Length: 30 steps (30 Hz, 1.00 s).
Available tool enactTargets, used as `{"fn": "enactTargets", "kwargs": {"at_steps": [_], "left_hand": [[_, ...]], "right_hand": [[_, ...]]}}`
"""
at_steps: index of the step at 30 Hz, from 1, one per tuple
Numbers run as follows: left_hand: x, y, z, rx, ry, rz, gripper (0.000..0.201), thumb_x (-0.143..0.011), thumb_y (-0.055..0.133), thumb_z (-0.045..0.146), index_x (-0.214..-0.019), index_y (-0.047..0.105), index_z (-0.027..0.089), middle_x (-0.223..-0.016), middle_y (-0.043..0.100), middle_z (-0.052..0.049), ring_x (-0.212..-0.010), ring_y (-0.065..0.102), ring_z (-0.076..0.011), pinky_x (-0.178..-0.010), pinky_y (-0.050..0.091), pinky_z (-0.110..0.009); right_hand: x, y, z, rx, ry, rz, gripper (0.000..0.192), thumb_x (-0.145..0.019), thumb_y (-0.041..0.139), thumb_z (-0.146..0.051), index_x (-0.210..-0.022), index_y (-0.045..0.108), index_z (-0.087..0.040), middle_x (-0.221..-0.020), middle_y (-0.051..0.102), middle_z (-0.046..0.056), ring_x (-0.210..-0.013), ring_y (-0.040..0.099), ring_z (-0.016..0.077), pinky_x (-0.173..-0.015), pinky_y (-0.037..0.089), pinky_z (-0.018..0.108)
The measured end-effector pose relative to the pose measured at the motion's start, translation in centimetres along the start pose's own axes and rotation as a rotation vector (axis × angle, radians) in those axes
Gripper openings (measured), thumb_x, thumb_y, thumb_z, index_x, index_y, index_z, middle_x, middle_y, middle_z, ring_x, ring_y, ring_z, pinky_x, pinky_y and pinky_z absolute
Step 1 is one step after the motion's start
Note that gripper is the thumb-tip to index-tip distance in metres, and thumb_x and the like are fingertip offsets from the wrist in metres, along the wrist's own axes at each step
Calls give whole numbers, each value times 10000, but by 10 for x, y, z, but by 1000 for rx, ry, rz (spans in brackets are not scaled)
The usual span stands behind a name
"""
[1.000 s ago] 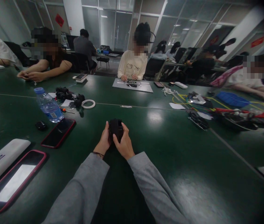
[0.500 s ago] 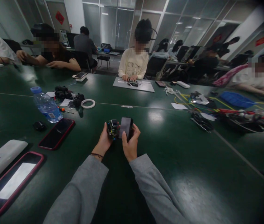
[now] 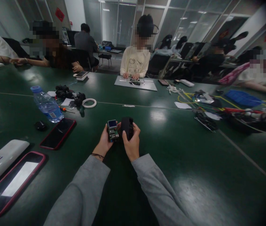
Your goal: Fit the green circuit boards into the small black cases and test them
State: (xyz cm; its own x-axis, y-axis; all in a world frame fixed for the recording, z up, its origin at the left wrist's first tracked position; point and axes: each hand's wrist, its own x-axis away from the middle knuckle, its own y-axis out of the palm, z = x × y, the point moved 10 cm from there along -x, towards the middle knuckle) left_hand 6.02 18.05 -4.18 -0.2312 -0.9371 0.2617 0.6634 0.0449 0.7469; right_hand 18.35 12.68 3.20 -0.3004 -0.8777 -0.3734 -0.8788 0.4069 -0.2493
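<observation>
Left hand [image 3: 103,141] pinching circuit board [image 3: 112,130] above green table [image 3: 170,150] | right hand [image 3: 131,142] clasped on black casing [image 3: 126,127] just beside | board best held by edges, halves kept apart squarely.

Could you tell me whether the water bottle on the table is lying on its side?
No, the water bottle stands upright on the green table, its blue cap on top, beside a red-edged phone.

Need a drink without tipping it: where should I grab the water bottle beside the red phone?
Grip the water bottle around its mid-body, above the label, coming from its right side. It stands upright and its round, ribbed wall gives purchase; the red phone lies in front, so a low frontal reach risks bumping it.
</observation>
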Motion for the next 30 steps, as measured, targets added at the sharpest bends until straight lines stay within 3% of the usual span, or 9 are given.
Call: {"fn": "enactTargets", "kwargs": {"at_steps": [11,23,30], "left_hand": [[0,2,0,72,-24,-29,430,-862,385,448,-1065,609,142,-1113,637,-115,-1071,577,-245,-865,484,-390],[-3,-10,-5,206,-55,83,336,-867,443,388,-933,636,120,-844,688,-75,-847,650,-198,-833,499,-346],[-7,-19,-7,240,-71,114,353,-862,460,397,-982,627,111,-885,683,-92,-834,651,-205,-815,501,-350]], "right_hand": [[-1,2,4,58,-4,-25,604,-796,568,-356,-1338,352,-200,-1257,468,102,-1113,478,224,-971,374,390],[1,18,-5,241,-196,-120,630,-808,517,-235,-1396,289,-207,-1364,397,80,-1239,386,220,-1025,335,436],[0,25,-3,248,-248,-182,717,-774,536,-168,-1424,235,-209,-1416,330,75,-1305,315,206,-1062,324,420]]}}
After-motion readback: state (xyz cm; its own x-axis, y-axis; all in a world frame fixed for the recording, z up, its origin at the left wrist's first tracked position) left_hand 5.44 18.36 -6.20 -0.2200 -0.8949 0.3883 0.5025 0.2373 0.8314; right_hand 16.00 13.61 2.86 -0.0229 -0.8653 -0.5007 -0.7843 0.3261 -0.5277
